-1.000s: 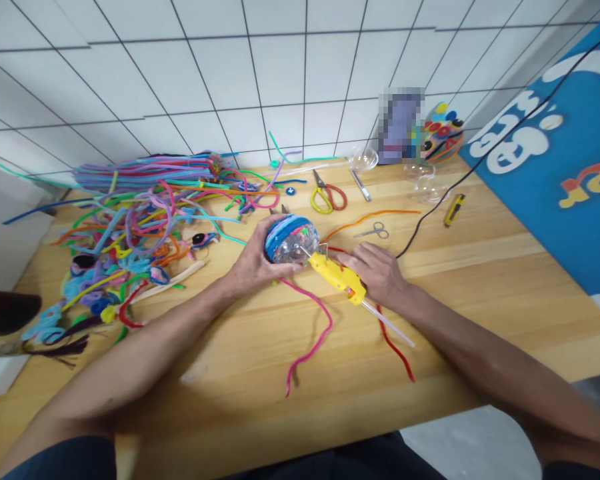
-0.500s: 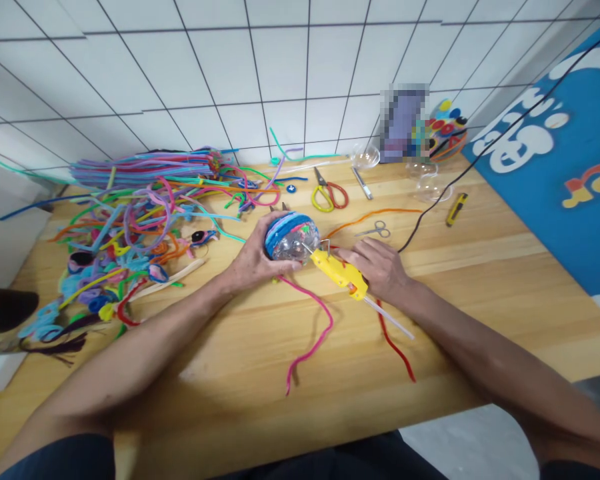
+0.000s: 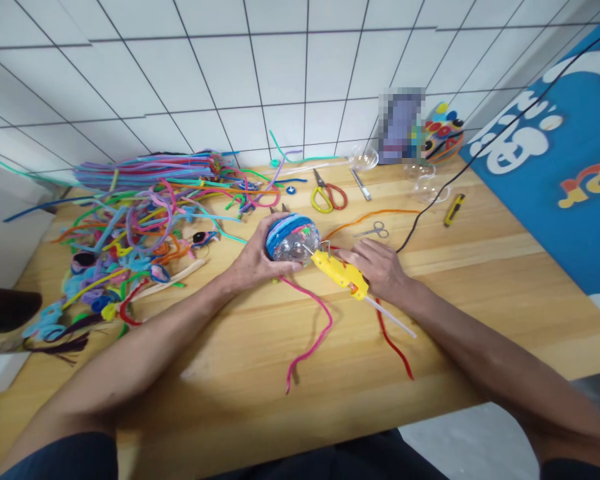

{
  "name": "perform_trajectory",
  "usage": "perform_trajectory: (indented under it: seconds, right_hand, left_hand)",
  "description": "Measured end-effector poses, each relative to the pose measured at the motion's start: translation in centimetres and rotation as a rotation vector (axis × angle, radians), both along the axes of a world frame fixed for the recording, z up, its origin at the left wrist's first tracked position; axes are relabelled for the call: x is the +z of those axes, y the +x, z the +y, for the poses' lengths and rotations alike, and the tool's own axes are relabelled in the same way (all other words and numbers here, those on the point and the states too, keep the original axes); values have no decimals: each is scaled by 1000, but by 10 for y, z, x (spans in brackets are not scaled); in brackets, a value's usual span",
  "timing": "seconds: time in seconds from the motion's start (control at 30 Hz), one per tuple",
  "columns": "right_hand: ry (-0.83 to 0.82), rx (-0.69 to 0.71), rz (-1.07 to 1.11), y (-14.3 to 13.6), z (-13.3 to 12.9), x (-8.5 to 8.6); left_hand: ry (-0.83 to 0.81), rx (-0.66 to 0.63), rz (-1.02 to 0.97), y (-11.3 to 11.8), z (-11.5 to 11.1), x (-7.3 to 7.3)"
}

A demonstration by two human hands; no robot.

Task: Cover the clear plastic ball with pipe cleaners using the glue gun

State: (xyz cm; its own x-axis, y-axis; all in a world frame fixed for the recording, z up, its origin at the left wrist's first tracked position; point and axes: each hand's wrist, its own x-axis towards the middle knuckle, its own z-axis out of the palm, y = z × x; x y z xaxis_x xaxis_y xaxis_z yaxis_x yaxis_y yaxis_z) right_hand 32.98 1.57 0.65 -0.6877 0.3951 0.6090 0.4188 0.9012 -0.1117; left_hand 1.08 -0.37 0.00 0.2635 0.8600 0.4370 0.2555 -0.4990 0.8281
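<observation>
My left hand is wrapped round a clear plastic ball, partly covered with blue, pink and purple pipe cleaner bands. My right hand is closed on a yellow glue gun, its nozzle pointing left at the ball's bare clear side. Whether the tip touches the ball I cannot tell. A clear glue stick sticks out of the gun's back. Below the ball a pink pipe cleaner curves over the table, and a red one lies under my right wrist.
Loose pipe cleaners pile up at left beside a bundle. Yellow-and-red scissors, small scissors, a yellow cutter and clear half-shells lie toward the back. A black cable crosses the right side.
Both hands, the ball and the glue gun keep nearly the same place. The whole view has shifted very slightly.
</observation>
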Motion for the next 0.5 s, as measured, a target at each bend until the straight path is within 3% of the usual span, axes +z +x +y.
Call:
perform_trajectory:
  seconds: [0.5]
  right_hand:
    - [48,29,14,-5,0,4]
  left_hand:
    - [6,-29,-12,-1,1,1]
